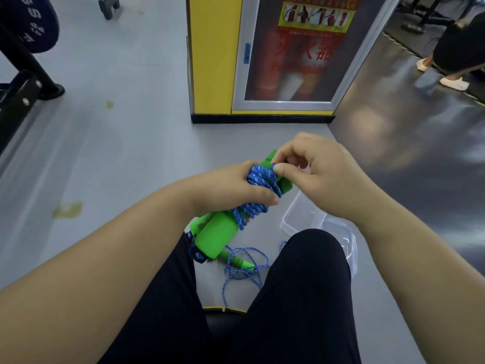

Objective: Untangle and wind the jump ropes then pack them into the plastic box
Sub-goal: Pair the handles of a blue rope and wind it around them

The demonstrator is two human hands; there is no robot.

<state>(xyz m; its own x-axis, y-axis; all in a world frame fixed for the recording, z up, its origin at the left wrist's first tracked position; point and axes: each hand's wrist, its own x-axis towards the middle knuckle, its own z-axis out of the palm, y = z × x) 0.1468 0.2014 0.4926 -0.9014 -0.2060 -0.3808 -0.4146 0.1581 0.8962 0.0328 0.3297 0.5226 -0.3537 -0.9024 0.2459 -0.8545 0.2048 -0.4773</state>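
Fingers [282, 168] of the right hand [320, 174] pinched the blue rope [258, 183] wound around green handles [217, 237]; the left hand [231, 187] gripped that bundle, above-left of the plastic box [301, 219]. Cabinet lettering was blurred.

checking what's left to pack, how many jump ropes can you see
2. One jump rope is wound and held in both hands; a loose one lies on the floor between the knees. More may be hidden behind the legs.
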